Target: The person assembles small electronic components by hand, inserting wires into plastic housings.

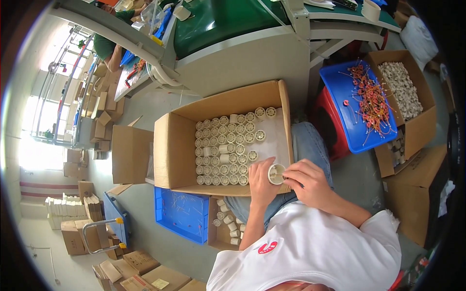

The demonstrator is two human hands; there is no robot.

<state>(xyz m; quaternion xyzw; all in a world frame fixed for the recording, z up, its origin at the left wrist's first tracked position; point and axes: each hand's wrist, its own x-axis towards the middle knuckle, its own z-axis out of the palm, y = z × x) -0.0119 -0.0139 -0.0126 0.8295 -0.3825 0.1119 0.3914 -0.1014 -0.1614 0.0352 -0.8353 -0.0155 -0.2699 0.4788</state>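
My left hand (pixel 261 183) is wrapped around a white plastic cup-shaped part (pixel 273 180), whose open end is turned up and shows something small and yellowish inside. At the cup's right rim, the fingers of my right hand (pixel 310 183) are pinched together, with a small dark tip showing among them; what they hold is too small to name. Just beyond my hands lies an open cardboard box (pixel 167 150), with rows of similar white round parts (pixel 224 130) standing in it. Some of these parts lie on their sides.
To the right, a blue tray (pixel 357 145) holds orange and red wires (pixel 371 104). Beside it stands a carton of small whitish pieces (pixel 402 87). A blue bin (pixel 179 213) and a box of white parts (pixel 213 235) sit at left. A green-topped workbench (pixel 228 24) stands ahead; another person (pixel 104 46) is far left.
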